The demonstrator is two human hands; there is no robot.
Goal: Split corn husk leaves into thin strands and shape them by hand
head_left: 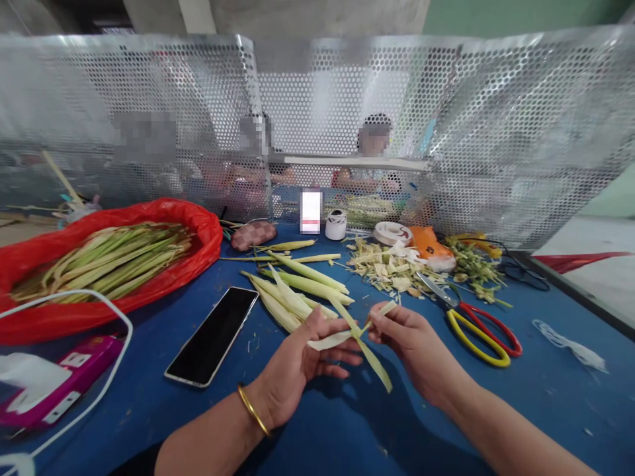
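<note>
My left hand [310, 354] is palm up near the middle of the table, its fingers stretched out and spread. Pale corn husk strips [372, 363] cross over those fingers, one running diagonally down to the right. My right hand [404, 337], just to the right, pinches the narrow end of a strip between thumb and fingertips. Whether the strips are knotted where they cross, I cannot tell. Behind my left hand lie several corn husk leaves [312, 284], pale green to cream. Scissors [476, 327] with one red and one yellow handle lie open to the right of my right hand.
A red bag [198, 254] of long husk leaves stands left, near a black-screened phone [213, 337] and a magenta power strip [84, 370]. Husk scraps [384, 264], a tape roll [393, 233] and white string [570, 344] lie right. Behind a perforated metal screen [327, 99] sit other people.
</note>
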